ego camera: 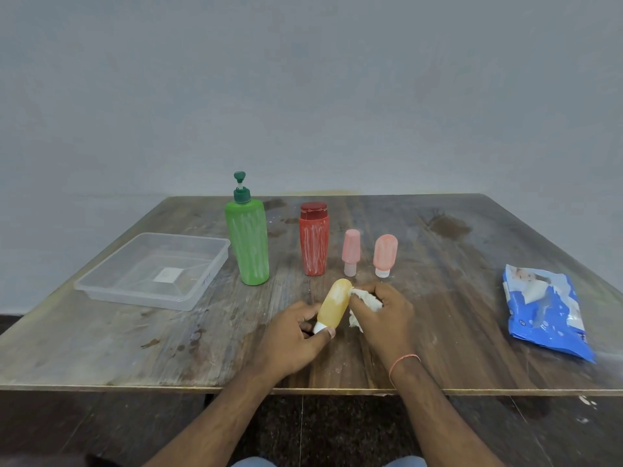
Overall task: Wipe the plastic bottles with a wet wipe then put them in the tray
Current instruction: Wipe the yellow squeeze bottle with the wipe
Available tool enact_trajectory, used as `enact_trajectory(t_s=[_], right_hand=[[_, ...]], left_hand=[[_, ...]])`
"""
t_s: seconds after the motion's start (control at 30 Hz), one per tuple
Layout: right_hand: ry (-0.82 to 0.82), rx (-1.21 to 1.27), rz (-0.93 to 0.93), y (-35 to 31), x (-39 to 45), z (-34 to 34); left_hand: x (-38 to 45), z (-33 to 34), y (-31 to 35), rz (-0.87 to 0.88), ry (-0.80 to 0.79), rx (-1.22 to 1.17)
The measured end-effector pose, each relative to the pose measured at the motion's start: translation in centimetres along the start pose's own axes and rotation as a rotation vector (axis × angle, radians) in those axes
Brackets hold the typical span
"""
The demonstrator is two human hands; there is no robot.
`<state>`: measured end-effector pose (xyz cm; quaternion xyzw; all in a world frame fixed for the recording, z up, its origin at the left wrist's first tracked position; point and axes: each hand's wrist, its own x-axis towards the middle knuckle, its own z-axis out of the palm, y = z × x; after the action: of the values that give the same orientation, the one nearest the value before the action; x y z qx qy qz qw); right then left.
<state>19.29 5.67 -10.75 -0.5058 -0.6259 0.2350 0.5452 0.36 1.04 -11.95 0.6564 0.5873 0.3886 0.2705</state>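
My left hand (pixel 291 335) grips a small yellow bottle (pixel 333 306) by its white cap end, tilted with its rounded end pointing away. My right hand (pixel 384 315) holds a crumpled white wet wipe (pixel 365 303) against the bottle's right side. A tall green pump bottle (pixel 248 244), a red bottle (pixel 314 244) and two small pink bottles (pixel 350 252) (pixel 385 255) stand upright in a row behind, streaked with white. The clear plastic tray (pixel 199 294) sits at the left with no bottle in it.
A blue wet-wipe pack (pixel 546 315) lies at the right of the wooden table (pixel 135 348). The table's near edge runs just under my forearms. A grey wall stands behind the table.
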Motion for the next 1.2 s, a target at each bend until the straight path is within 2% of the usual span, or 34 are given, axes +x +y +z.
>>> enact_trajectory(t_s=[0.17, 0.3, 0.43, 0.53, 0.63, 0.8, 0.97, 1.1, 1.2], right_hand=[[-0.019, 0.07, -0.067, 0.34, -0.02, -0.01], [0.027, 0.004, -0.032, 0.45, -0.02, 0.06], [0.001, 0.026, -0.131, 0.33, -0.03, 0.01], [-0.016, -0.009, -0.093, 0.33, -0.33, -0.01], [0.04, -0.036, -0.07, 0.33, -0.15, 0.04], [-0.046, -0.001, -0.203, 0.44, -0.31, 0.11], [0.041, -0.05, -0.186, 0.43, -0.2, 0.31], [-0.08, -0.03, -0.289, 0.55, -0.37, 0.15], [-0.03, -0.069, -0.269, 0.3, -0.44, 0.09]], left_hand=[[-0.17, 0.23, -0.09, 0.026, 0.034, 0.019], [-0.2, 0.35, -0.09, 0.033, 0.063, 0.048], [-0.28, 0.34, -0.09, 0.044, 0.064, 0.074], [-0.2, 0.35, -0.08, 0.045, 0.071, 0.073], [-0.14, 0.37, -0.08, 0.042, 0.072, 0.087], [-0.09, 0.44, -0.16, 0.045, 0.065, 0.077], [-0.09, 0.5, -0.1, 0.037, 0.077, 0.084], [-0.14, 0.36, 0.06, 0.059, 0.074, 0.075], [-0.13, 0.28, 0.26, 0.06, 0.075, 0.076]])
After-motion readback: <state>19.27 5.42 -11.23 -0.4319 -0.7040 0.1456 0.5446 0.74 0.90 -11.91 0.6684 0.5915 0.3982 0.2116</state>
